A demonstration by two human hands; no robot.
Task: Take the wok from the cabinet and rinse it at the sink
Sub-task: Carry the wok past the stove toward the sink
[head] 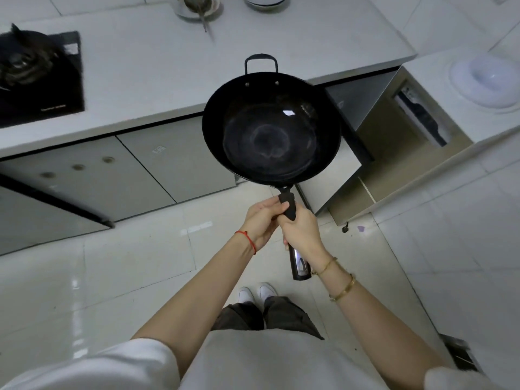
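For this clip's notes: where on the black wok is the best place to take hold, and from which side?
The long handle, approached from the person's side. It juts straight out from the wok rim toward the body, and both the left hand and the right hand already wrap it. The small loop handle on the far rim suits only a helping hand, reached from across the pan.

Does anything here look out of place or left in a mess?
The cabinet door behind the wok hangs open, and small bits of debris lie on the floor below it. Both hands grip the wok's handle; nothing looks spilled.
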